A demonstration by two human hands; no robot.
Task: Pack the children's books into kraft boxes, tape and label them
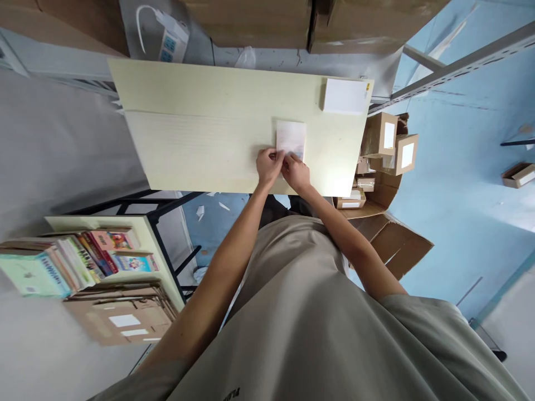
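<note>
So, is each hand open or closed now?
Left hand: curled at the paper's near edge; grip unclear.
Right hand: also curled there; grip unclear.

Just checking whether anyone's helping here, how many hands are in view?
2: the left hand at the near left corner of the pale printed paper item on the cream tabletop, and the right hand beside it at the near edge. No others show.

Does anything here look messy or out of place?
Yes: white scraps lie on the blue floor below the near edge of the pale tabletop, resembling dropped litter. The small item being handled shows no obvious damage.
</note>
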